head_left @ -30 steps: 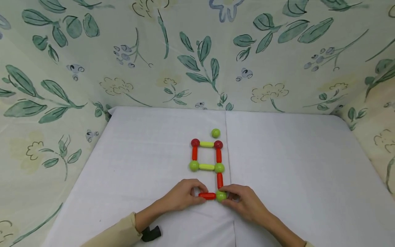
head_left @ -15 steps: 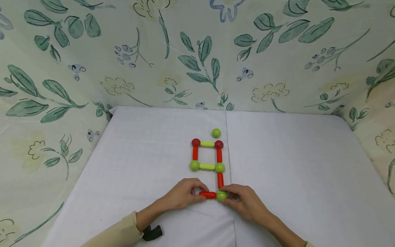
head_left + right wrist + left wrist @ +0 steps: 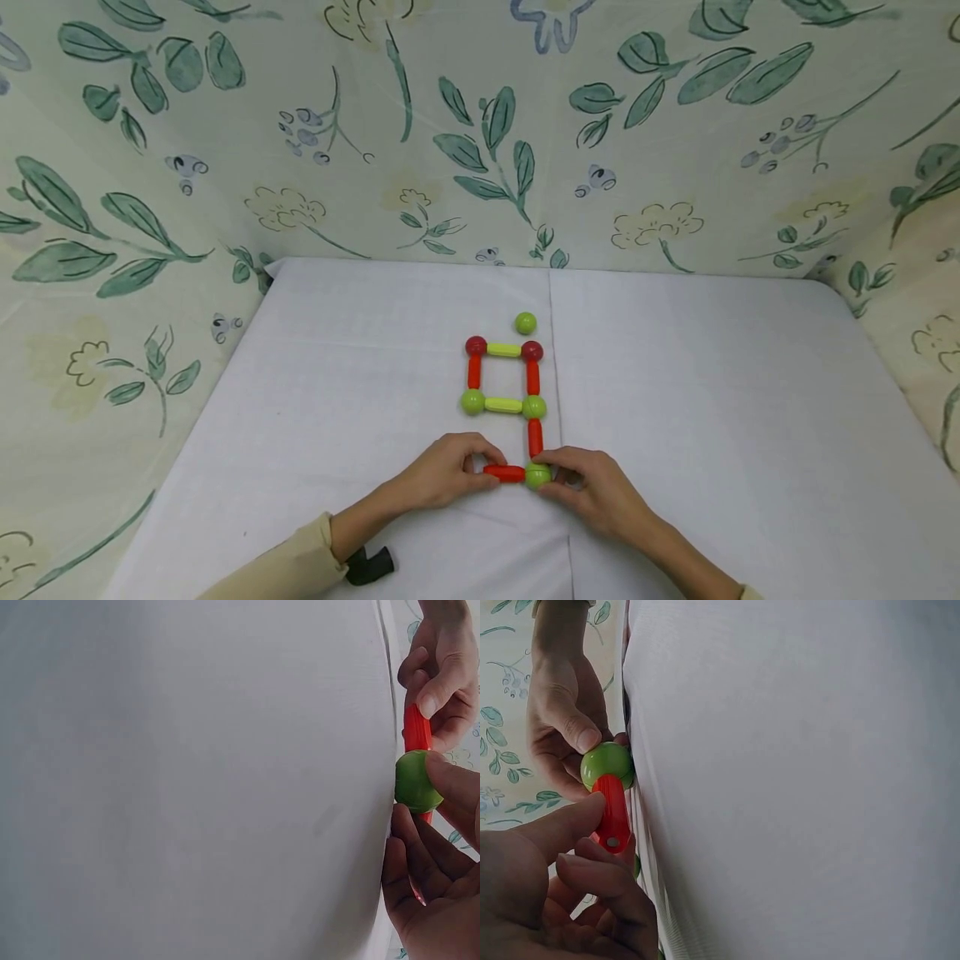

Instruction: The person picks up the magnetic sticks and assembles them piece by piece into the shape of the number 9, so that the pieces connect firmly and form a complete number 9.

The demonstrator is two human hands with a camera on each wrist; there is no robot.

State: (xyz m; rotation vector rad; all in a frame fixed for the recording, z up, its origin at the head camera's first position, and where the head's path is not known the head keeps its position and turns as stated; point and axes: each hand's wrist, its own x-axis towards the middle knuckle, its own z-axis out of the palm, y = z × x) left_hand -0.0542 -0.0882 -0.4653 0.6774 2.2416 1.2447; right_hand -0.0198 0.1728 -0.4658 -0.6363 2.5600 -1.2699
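Between thumb and fingers, my left hand point(image 3: 448, 473) pinches a red rod point(image 3: 507, 474) lying crosswise. That rod's right end meets a green ball point(image 3: 537, 476), which my right hand point(image 3: 596, 490) pinches from the right. In the left wrist view the red rod point(image 3: 612, 814) shows a small metal spot at its free end. From the held ball another red rod point(image 3: 535, 437) runs up to a green ball point(image 3: 534, 407). This is a corner of a square of yellow-green and red rods, with two red balls point(image 3: 476, 347) at the far corners and green ones at the near corners.
A loose green ball point(image 3: 525, 323) lies just beyond the square. Near my left wrist is a black object point(image 3: 370, 567), partly hidden by the sleeve. White cloth point(image 3: 697, 400) covers the table, and a leaf-patterned cloth point(image 3: 480, 125) hangs behind it.
Almost nothing differs. Both hands keep their grip on the red rod and the green ball, and the other pieces stay where they were.
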